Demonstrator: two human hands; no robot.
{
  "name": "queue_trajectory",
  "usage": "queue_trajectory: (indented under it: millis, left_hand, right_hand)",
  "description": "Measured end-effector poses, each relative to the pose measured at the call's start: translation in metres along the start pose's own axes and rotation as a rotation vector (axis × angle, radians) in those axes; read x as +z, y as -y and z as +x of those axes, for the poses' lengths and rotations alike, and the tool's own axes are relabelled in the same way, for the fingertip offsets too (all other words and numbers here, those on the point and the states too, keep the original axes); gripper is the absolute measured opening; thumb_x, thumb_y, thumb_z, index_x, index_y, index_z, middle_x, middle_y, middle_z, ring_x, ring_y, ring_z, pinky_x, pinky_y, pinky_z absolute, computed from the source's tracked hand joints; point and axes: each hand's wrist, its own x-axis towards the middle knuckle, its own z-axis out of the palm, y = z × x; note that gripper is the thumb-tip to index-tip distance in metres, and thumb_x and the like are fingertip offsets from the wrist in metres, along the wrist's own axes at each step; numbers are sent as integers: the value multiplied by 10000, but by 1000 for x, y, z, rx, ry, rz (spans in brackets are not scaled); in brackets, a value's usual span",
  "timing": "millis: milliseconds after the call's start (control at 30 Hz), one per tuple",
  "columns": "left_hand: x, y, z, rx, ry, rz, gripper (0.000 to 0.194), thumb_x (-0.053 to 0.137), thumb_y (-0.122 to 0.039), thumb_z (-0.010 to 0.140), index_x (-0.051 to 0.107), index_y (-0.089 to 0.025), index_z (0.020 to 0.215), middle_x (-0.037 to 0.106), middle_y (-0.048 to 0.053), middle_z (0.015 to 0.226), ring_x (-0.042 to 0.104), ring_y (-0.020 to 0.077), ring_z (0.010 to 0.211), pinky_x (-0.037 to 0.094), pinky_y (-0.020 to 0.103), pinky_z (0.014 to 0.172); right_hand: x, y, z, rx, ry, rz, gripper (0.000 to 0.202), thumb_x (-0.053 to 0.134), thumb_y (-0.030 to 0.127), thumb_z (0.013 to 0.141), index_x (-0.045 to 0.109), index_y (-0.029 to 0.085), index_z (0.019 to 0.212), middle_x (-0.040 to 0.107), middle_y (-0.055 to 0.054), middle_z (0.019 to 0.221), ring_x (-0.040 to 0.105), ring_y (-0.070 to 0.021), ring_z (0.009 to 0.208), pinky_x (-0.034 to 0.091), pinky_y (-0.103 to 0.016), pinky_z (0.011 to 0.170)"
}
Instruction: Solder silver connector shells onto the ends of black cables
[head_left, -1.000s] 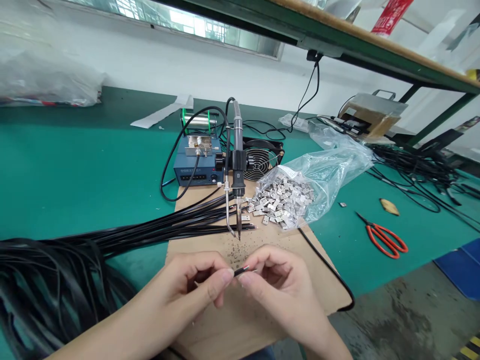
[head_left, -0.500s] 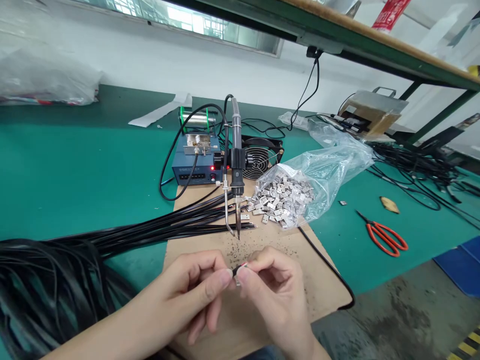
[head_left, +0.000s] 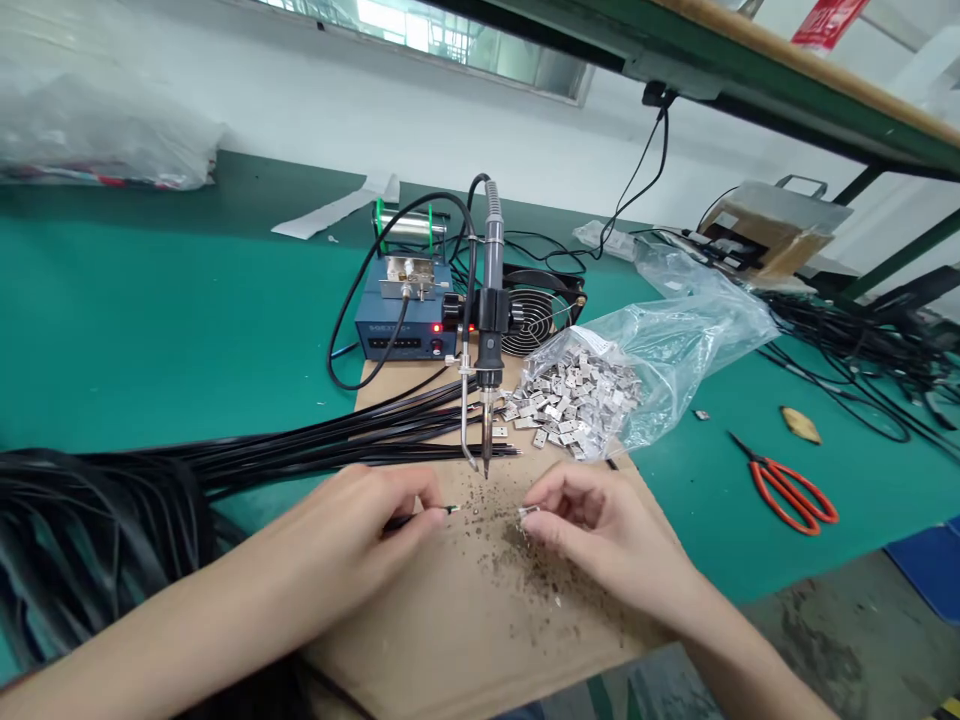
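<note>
Left hand (head_left: pixel 367 520): thin black cable (head_left: pixel 451 509) pinched, likely for steadiness.
Right hand (head_left: pixel 592 518): silver metal piece (head_left: pixel 529 511) pinched, right of grey-black iron (head_left: pixel 490 345).

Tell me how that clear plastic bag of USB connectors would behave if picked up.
Likely floppy: the clear plastic bag lies wrinkled and slumped. Probably heavier at the near end, where the metal USB connectors are heaped. Apt to spill if tipped, since some connectors already lie loose on the cardboard.

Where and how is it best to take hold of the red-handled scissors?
Probably by the red handles, with the right hand coming from the near right: the scissors lie flat, handles on that side, pointed blades aimed away left.
</note>
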Motion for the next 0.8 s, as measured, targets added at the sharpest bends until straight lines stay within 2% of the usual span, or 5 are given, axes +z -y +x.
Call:
queue_trajectory:
  millis: [100,167,400,667,800]
  left_hand:
    - [-1,7,14,-35,8,-103,255,524,-362,851,623,-186,696,413,-71,501,333,119,511,220,221,479]
    - [0,8,21,-45,-1,-175,248,524,-365,857,603,-187,703,398,-81,497,338,114,500,240,210,468]
    - [12,8,23,-63,5,-290,241,530,-369,859,612,-191,718,422,-71,554,356,120,532,273,208,487]
    - [20,16,21,-110,27,-266,293,496,-400,904,609,-197,725,496,-48,614,406,128,588,288,223,522]
    - [20,15,21,-124,23,-270,303,490,-418,902,600,-203,719,471,-55,597,384,127,576,270,229,516]
  right_hand:
    - [-3,-2,20,125,140,31,81,693,200,751,672,179,827,658,-5,697,580,-123,552,479,-267,519]
    - [0,-2,33,199,187,115,113,691,176,731,644,167,833,675,-7,686,579,-108,501,497,-263,502]
    - [15,-7,49,274,170,378,185,735,127,661,596,172,774,702,3,624,586,-82,452,502,-216,466]
    - [10,-1,46,347,174,430,199,791,162,601,644,176,734,729,-3,624,549,-67,430,457,-194,415]
    - [10,4,45,361,169,432,197,793,162,600,649,174,734,737,-5,618,536,-63,426,437,-186,413]
